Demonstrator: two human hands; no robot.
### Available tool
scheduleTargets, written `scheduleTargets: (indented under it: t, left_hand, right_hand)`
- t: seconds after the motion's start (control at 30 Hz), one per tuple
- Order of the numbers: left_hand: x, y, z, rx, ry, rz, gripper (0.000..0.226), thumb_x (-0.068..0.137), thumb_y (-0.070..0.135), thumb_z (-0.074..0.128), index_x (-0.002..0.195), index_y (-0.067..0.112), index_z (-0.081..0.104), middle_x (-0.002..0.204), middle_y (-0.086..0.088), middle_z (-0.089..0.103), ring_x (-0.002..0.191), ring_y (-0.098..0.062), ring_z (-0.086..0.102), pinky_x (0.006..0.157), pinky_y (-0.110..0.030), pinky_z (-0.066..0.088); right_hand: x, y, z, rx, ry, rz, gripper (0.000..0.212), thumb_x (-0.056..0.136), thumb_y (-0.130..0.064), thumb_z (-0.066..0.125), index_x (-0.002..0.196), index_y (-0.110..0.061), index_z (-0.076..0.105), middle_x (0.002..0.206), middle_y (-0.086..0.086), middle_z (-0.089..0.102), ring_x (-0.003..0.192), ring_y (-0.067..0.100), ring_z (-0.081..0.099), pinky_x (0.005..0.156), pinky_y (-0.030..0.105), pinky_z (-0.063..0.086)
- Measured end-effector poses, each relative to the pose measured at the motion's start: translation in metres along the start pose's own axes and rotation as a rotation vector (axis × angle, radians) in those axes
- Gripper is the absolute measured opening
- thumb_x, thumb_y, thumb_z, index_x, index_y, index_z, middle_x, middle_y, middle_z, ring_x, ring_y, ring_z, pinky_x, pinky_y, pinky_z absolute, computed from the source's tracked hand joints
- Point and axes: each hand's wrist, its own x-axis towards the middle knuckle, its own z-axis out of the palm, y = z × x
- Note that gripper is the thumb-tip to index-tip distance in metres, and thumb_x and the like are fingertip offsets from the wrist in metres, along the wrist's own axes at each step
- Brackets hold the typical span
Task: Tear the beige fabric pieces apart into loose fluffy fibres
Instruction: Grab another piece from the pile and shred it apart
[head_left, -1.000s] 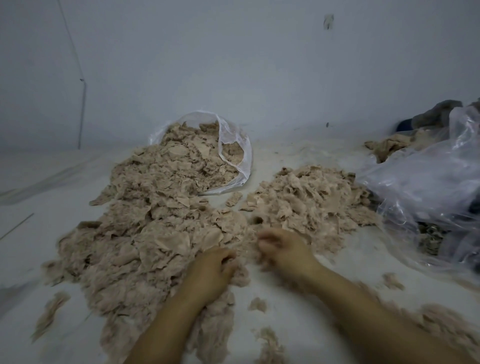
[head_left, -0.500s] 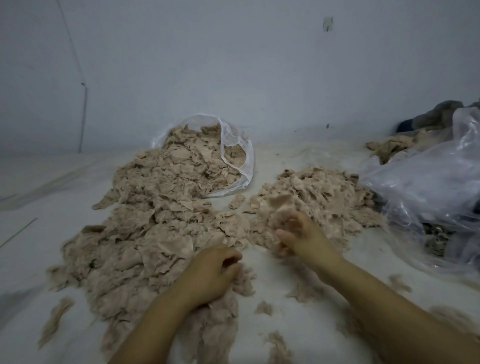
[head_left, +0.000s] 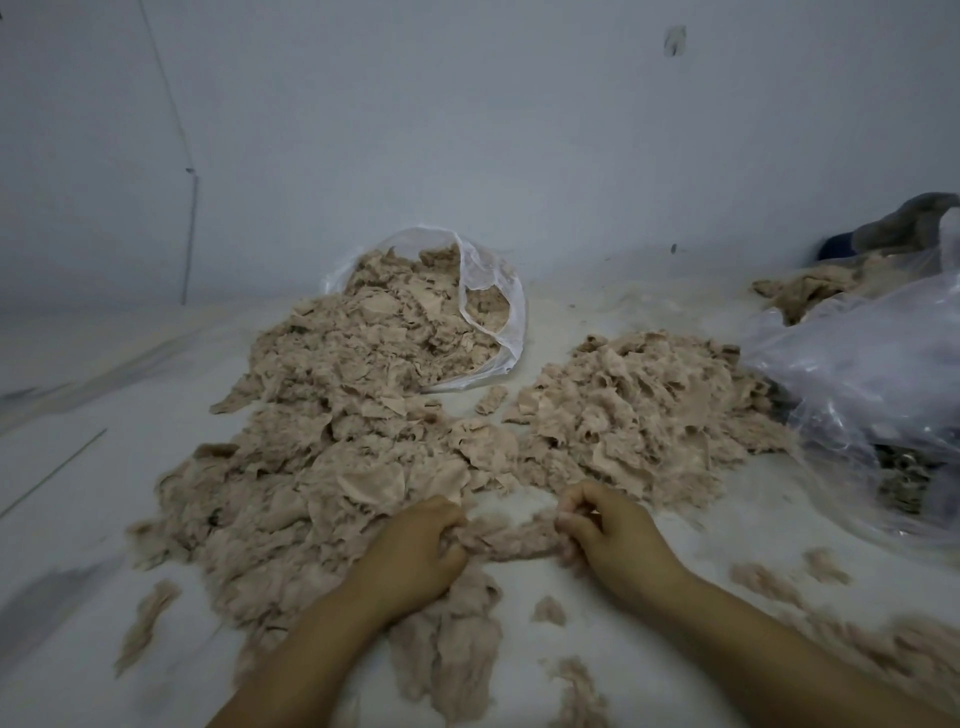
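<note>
Both hands were down near the front of the white floor (head_left: 78, 519), each one curled tight around an end of the same beige fabric piece (head_left: 511, 535). The left hand (head_left: 415, 551) gripped its left end, right at the near edge of the big pile of fabric pieces (head_left: 322, 467), and the right hand (head_left: 605, 535) pinched the right end, so the piece was stretched out in a fuzzy band between them, just above the floor as far as I could tell. The big pile ran from the left hand all the way back to a clear plastic bag (head_left: 498, 312) lying on its side against the wall (head_left: 467, 130), with more scraps spilling out of its mouth. To the right of that sat a second, smaller heap (head_left: 639, 410), looking a bit more ragged, touching the big pile at its near left corner. Loose fluffy tufts (head_left: 763, 577) were scattered on the floor near the right forearm, and a longer clump (head_left: 447, 639) lay between the two forearms, plus a thin strip (head_left: 145, 618) off on the near left. At the right edge there was a crumpled clear plastic sheet (head_left: 857, 374) with something dark under it, too blurry to make out, and some beige scraps with a grey cloth (head_left: 909, 223) further back.
</note>
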Motion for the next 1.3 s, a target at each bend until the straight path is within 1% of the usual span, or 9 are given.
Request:
scheduleTargets:
  t: [0.1,0.27,0.37,0.5,0.63,0.73,1.03,1.2,1.3]
  left_hand:
    - [0.007,0.01,0.0,-0.001,0.044,-0.115,0.009,0.085,0.012,0.053,0.092,0.01,0.059,0.083,0.0,0.057,0.08,-0.016,0.054,0.071,-0.028,0.041]
    - [0.027,0.036,-0.003,-0.509,0.001,-0.163,0.04,0.086,0.03,0.06,0.125,0.034,0.053,0.113,0.02,0.058,0.103,0.003,0.055,0.083,-0.009,0.043]
    - [0.033,0.042,0.008,-0.624,0.006,-0.163,0.007,0.088,0.024,0.064,0.09,0.03,0.067,0.079,0.02,0.064,0.075,0.005,0.058,0.065,-0.005,0.043]
    - [0.032,0.029,0.018,-0.804,0.225,-0.312,0.03,0.095,0.013,0.052,0.066,0.017,0.055,0.059,0.011,0.048,0.058,-0.005,0.044,0.054,-0.014,0.037]
    - [0.029,0.03,0.017,-0.767,0.242,-0.196,0.028,0.096,0.015,0.05,0.068,0.016,0.049,0.057,0.014,0.04,0.053,0.001,0.037,0.052,-0.011,0.033]
    - [0.027,0.037,0.021,-0.744,0.148,-0.066,0.022,0.094,0.017,0.052,0.073,0.016,0.053,0.063,0.016,0.048,0.06,0.001,0.043,0.059,-0.012,0.037]
    - [0.022,0.038,0.015,-0.804,0.205,-0.145,0.022,0.094,0.019,0.052,0.074,0.012,0.056,0.054,0.013,0.048,0.052,-0.008,0.044,0.05,-0.012,0.037]
    - [0.017,0.041,0.019,-0.667,0.016,-0.116,0.067,0.064,0.04,0.083,0.123,0.032,0.052,0.11,0.014,0.058,0.093,0.009,0.056,0.079,-0.012,0.047]
    - [0.018,0.049,0.027,-0.732,0.079,-0.089,0.027,0.075,0.013,0.077,0.094,0.031,0.069,0.091,0.008,0.07,0.079,0.0,0.066,0.068,-0.013,0.05]
  right_hand:
    - [0.004,-0.002,-0.008,0.019,0.044,-0.069,0.02,0.095,-0.005,0.052,0.077,-0.014,0.052,0.06,-0.002,0.058,0.054,0.01,0.056,0.059,0.029,0.051]
    - [0.011,-0.011,-0.004,0.026,0.038,-0.235,0.022,0.09,-0.007,0.06,0.075,-0.021,0.055,0.07,-0.009,0.06,0.063,0.008,0.06,0.06,0.027,0.052]
    - [0.012,-0.003,0.001,0.118,0.057,-0.218,0.021,0.092,-0.003,0.056,0.076,-0.017,0.053,0.069,-0.012,0.062,0.064,0.01,0.062,0.062,0.025,0.053]
    - [0.011,0.008,-0.004,0.352,0.095,-0.056,0.017,0.095,0.004,0.047,0.08,-0.004,0.05,0.062,0.001,0.066,0.059,0.021,0.062,0.06,0.034,0.056]
    - [0.008,0.004,-0.023,0.388,-0.278,0.0,0.026,0.087,-0.022,0.064,0.065,-0.008,0.058,0.055,0.005,0.061,0.05,0.017,0.055,0.052,0.025,0.049]
    - [0.006,-0.002,-0.019,0.387,-0.244,0.104,0.043,0.067,-0.056,0.066,0.057,-0.014,0.058,0.057,0.007,0.062,0.049,0.017,0.054,0.049,0.027,0.046]
    - [0.016,0.005,-0.013,0.606,0.084,0.161,0.022,0.081,-0.014,0.07,0.079,0.0,0.053,0.051,0.005,0.048,0.038,0.011,0.042,0.038,0.022,0.034]
    - [0.006,0.003,-0.003,0.613,-0.122,0.236,0.023,0.079,-0.022,0.071,0.081,-0.001,0.061,0.047,0.005,0.047,0.037,0.011,0.038,0.036,0.021,0.032]
    - [0.005,-0.001,0.003,0.69,-0.166,0.255,0.026,0.073,-0.023,0.072,0.083,-0.002,0.061,0.055,0.009,0.047,0.04,0.01,0.04,0.037,0.019,0.032]
